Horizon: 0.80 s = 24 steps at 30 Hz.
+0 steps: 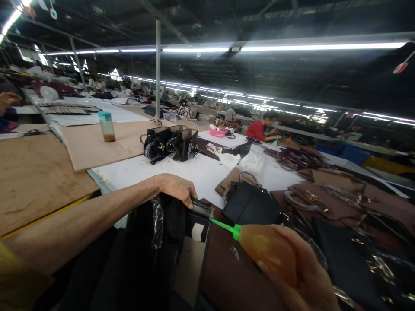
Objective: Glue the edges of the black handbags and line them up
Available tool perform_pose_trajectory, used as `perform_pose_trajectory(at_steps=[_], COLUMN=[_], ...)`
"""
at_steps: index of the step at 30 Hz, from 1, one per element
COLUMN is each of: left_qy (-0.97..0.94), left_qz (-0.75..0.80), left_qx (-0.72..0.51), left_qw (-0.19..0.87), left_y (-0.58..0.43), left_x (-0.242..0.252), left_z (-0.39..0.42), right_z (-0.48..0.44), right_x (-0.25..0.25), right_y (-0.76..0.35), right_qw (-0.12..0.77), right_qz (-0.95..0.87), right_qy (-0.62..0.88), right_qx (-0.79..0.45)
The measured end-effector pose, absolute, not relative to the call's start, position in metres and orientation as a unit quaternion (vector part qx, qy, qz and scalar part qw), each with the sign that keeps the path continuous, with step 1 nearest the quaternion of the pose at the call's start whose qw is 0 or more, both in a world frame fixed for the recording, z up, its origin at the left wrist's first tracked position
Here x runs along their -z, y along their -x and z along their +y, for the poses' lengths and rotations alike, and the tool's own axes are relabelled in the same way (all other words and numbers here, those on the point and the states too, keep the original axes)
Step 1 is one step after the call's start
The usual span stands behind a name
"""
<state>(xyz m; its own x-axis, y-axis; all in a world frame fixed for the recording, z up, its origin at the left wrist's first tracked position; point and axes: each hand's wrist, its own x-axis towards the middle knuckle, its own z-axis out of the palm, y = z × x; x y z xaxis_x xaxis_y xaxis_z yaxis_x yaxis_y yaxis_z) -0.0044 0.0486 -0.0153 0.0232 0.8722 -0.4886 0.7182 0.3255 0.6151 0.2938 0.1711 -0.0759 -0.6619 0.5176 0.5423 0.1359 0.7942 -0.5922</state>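
My left hand [177, 186] is closed on the top edge of a black handbag [170, 229], thumb toward the bag's mouth. The bag stands partly open and shows a beige inside with a white patch; a plastic-wrapped handle hangs on its side. My right hand [301, 263] wraps round a soft glue bottle [266, 246] with amber liquid and a long green nozzle. The nozzle's tip meets the bag's upper edge, just right of my left fingers. Beneath and beside the bag lies dark brown material [227, 259].
Finished-looking black bags [171, 142] stand on the white table sheet [129, 170]. A teal-lidded bottle [106, 127] is at left. Black and brown bags [311, 198] pile up at right. Beyond are a pink basket [218, 131] and a person in red [257, 128].
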Motion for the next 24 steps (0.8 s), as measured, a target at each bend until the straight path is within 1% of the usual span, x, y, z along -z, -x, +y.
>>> perform_pose_trajectory(at_steps=[7, 12, 15, 20, 24], left_qy=[-0.569, -0.573, -0.583, -0.606, -0.641], left_qz=[0.696, 0.7, 0.709, 0.721, 0.73], left_qx=[-0.089, -0.08, -0.06, -0.043, -0.022], left_qw=[0.43, 0.419, 0.391, 0.334, 0.235], left_y=[0.006, 0.006, 0.004, 0.0, 0.0], left_x=[0.02, 0.018, 0.014, 0.009, 0.005], left_z=[0.048, 0.048, 0.048, 0.049, 0.055], right_z=[0.176, 0.175, 0.175, 0.178, 0.182], right_x=[0.069, 0.076, 0.077, 0.068, 0.062], right_y=[-0.282, -0.288, -0.289, -0.284, -0.282], right_qw=[0.408, 0.38, 0.365, 0.379, 0.366], right_qz=[-0.854, -0.855, -0.854, -0.808, -0.788], right_qy=[0.211, 0.217, 0.224, 0.287, 0.306], right_qx=[-0.246, -0.277, -0.295, -0.348, -0.388])
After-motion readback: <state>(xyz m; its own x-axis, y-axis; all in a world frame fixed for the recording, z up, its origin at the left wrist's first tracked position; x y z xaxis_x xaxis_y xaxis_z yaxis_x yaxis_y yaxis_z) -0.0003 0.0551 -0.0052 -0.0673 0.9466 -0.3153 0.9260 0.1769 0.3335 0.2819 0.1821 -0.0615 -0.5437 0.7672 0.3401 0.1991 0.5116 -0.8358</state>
